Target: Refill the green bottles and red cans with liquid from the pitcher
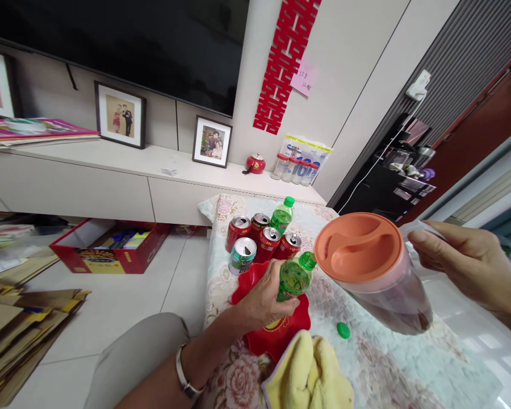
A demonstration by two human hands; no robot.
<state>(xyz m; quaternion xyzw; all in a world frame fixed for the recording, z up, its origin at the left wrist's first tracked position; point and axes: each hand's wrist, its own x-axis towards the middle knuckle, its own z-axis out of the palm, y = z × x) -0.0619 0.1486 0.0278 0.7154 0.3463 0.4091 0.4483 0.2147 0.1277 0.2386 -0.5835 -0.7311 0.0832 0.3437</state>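
Observation:
My left hand (262, 298) is wrapped around a green plastic bottle (294, 277) above a red scalloped tray (255, 278). The bottle's top tilts toward a clear pitcher (398, 304) with an orange lid (360, 247). By its handle, my right hand (472, 261) holds the pitcher, tilted, with dark liquid inside. A loose green cap (343, 330) lies on the flowered tablecloth (366, 363) below. Beyond my left hand stand several red cans (267, 244), a green-and-white can (242, 257) and another green bottle (282, 216). A folded yellow cloth (309, 372) lies nearest me.
Behind the table runs a white cabinet (174, 173) with framed photos (212, 142), a red pot (255, 164) and red-lidded jars (296, 170). On the floor at left are a red box (106, 255) and flattened cardboard (25, 335).

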